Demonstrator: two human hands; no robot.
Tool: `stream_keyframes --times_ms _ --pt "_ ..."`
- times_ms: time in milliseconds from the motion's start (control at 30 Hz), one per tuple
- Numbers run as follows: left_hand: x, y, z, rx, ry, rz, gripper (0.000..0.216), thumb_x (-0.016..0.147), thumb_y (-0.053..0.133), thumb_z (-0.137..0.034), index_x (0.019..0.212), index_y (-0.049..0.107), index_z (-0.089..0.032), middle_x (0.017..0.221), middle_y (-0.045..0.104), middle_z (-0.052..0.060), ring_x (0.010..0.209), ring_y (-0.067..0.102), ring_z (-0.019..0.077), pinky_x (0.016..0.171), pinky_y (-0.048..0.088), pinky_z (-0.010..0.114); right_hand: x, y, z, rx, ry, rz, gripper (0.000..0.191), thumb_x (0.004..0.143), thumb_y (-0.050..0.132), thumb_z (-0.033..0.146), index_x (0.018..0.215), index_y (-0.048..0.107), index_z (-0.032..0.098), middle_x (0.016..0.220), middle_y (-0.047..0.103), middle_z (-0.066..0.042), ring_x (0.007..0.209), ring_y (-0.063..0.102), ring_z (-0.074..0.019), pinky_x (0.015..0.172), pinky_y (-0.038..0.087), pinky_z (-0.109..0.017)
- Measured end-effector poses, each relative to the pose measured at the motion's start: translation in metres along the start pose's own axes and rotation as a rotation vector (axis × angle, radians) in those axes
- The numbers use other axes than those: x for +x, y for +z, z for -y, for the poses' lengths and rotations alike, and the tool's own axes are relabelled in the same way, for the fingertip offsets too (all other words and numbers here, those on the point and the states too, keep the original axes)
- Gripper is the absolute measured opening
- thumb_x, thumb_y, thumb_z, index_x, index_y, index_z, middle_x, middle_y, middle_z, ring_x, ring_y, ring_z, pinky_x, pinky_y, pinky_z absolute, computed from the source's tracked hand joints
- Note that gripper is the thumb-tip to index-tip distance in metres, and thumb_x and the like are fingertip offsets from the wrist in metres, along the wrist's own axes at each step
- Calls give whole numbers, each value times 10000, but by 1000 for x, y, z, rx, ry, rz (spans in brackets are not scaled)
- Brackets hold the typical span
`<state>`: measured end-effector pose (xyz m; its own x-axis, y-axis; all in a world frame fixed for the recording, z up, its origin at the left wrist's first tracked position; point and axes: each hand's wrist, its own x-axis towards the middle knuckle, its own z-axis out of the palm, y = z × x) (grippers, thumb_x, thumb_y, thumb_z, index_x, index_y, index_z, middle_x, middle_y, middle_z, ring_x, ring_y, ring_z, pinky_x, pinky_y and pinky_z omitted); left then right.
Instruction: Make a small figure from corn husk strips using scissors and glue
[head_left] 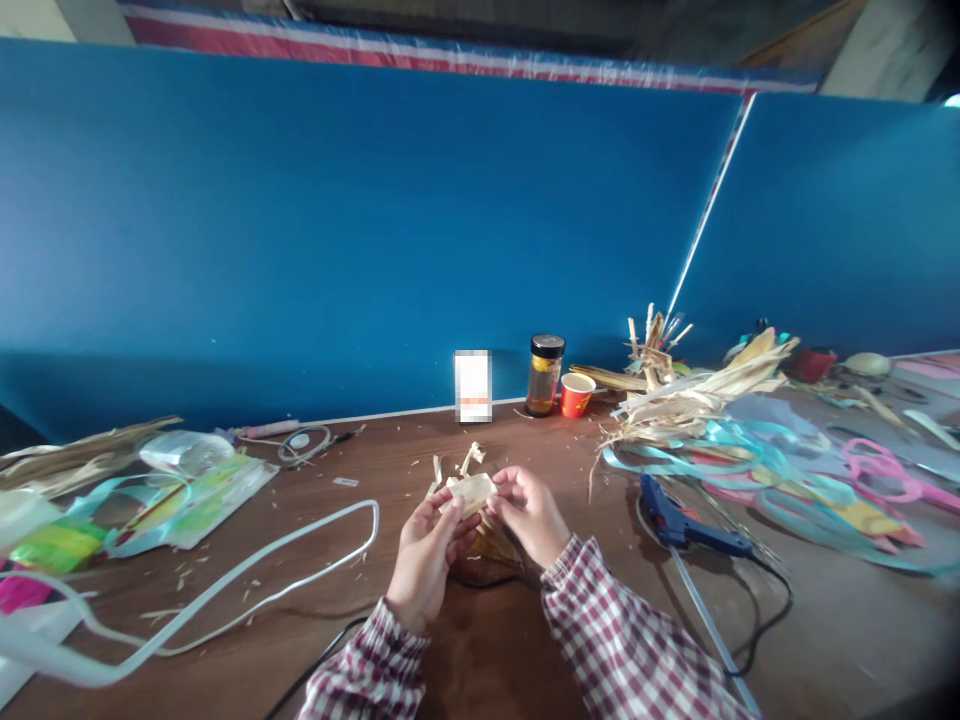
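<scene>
Between both hands, above the brown table, is a small pale piece of dried husk point(474, 491). My left hand point(429, 545) pinches its left end between thumb and fingers. At the right end, the thumb and fingertips of my right hand point(529, 510) close on the same piece. Behind the hands lie curled husk scraps point(471, 457) on the table. Beneath them, partly hidden by the fingers, is a darker tan husk bundle point(491, 540); whether a finger touches it I cannot tell.
A blue glue gun point(686, 520) with a black cord lies at right, near pink scissors point(885, 472), ribbons and a husk pile point(697, 390). Behind stand a dark-lidded jar point(545, 375) and a red paper cup point(577, 396). A white looped tube point(255, 580) lies left.
</scene>
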<state>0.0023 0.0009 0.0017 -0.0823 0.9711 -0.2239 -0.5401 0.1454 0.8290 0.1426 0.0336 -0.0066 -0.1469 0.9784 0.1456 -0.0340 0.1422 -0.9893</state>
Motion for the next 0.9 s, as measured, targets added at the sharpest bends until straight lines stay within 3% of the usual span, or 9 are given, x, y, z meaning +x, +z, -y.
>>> stream_keyframes --times_ms 200,533,900 --pt "2 1 3 45 -20 -31 348 660 741 -162 933 526 -136 716 696 64 619 672 150 539 545 201 -2 0 5 -79 -11 0 226 722 623 280 888 500 189 713 657 7 621 628 -135 576 490 -248" --pt "2 -1 3 8 21 -13 299 664 736 -153 915 576 -124 702 698 46 587 644 109 547 531 178 -3 3 12 115 84 60 363 689 677 331 984 537 173 820 683 -35 716 659 -169 663 528 -296" --pt "1 -1 4 48 0 9 344 633 762 -199 929 605 -122 716 696 52 586 639 115 531 525 184 -2 1 8 164 133 30 375 623 728 452 821 596 162 713 665 -14 657 648 -171 620 526 -291"
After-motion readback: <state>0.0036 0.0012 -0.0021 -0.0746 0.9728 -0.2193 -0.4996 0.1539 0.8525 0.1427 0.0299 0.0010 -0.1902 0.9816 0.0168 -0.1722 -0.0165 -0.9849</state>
